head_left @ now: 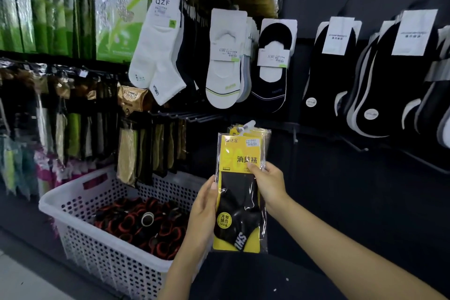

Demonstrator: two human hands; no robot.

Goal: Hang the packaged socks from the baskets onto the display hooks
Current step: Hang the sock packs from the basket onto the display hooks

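Note:
I hold a small stack of yellow-and-black packaged socks (239,192) upright in front of the dark display wall. My left hand (203,212) grips the stack's left edge, thumb on the front. My right hand (267,184) grips the right edge, thumb pressed on the yellow card. White plastic hangers (246,126) stick up from the top of the packs. Bare metal display hooks (194,115) jut from the wall just above and left of the packs. A white perforated basket (80,204) stands low on the left with red-and-black sock bundles (143,224) inside.
White ankle socks (158,56), white no-show socks (225,66) and black no-show socks (272,73) hang above. More black socks (331,73) fill hooks to the right. Bagged packs (129,153) hang at left behind the basket. Pale floor (22,282) shows bottom left.

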